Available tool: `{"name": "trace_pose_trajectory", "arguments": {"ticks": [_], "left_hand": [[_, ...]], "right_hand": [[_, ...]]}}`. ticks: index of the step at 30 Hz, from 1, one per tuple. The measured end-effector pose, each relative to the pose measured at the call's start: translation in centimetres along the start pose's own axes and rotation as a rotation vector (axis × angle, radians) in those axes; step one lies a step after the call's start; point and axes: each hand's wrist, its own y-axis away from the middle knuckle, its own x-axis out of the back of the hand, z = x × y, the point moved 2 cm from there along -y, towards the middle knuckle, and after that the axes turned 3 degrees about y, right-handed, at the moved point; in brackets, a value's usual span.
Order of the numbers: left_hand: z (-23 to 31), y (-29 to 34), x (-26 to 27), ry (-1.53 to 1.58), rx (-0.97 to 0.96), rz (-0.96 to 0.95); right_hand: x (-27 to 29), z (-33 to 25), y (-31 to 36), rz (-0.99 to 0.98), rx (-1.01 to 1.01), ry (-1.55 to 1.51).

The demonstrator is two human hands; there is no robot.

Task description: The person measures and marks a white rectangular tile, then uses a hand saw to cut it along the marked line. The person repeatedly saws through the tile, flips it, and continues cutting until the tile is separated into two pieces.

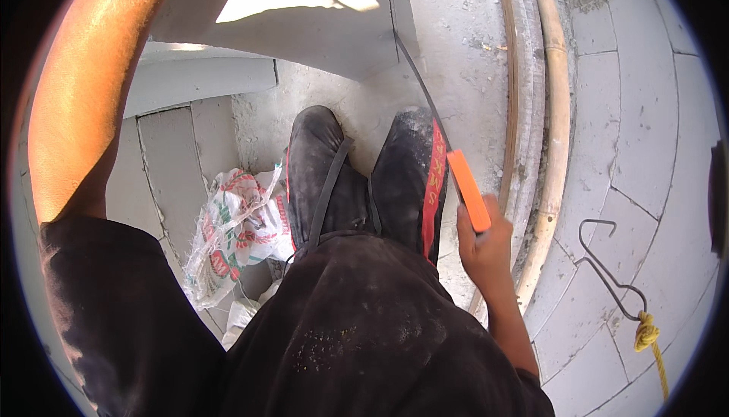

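My right hand (486,242) is wrapped round the orange handle of a hand saw (468,189), right of my knees. The saw's thin dark blade, seen nearly edge-on, slants up and left. Its far end meets the edge of a flat grey block (334,41), at a dark, narrow line like a cut. Sunlight falls on part of that block's top. My left forearm reaches up along the left side and leaves at the upper edge, so my left hand is out of sight.
A printed white woven sack (235,227) lies crumpled left of my legs. On the right run a bamboo pole (558,98) and a wooden strip (510,75). A bent metal hook (615,276) on yellow rope (647,333) hangs by the grey block wall (638,136).
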Motion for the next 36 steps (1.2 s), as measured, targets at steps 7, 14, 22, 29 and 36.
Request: {"name": "trace_pose_trajectory", "arguments": {"ticks": [7,14,22,29,36], "left_hand": [[-1.9,-2.0,-0.6,0.096,0.02,-0.101],[-1.2,0.3,-1.1,-0.007,0.074,0.083],[-0.4,-0.1,0.0,-0.029,0.046,0.006],[-1.1,-0.5,-0.5,0.106,-0.09,0.082],[-1.1,-0.1,-0.4,0.04,0.029,-0.029]], "right_hand": [[-6.8,0.7,-12.7,-0.059,-0.033,0.085],[-2.2,0.9,-3.6,-0.028,-0.02,-0.015],[-3.4,0.4,-9.9,-0.079,-0.006,0.083],[-4.7,3.2,-11.1,-0.086,-0.104,0.02],[-3.6,1.3,-9.4,-0.096,-0.037,0.074]]}}
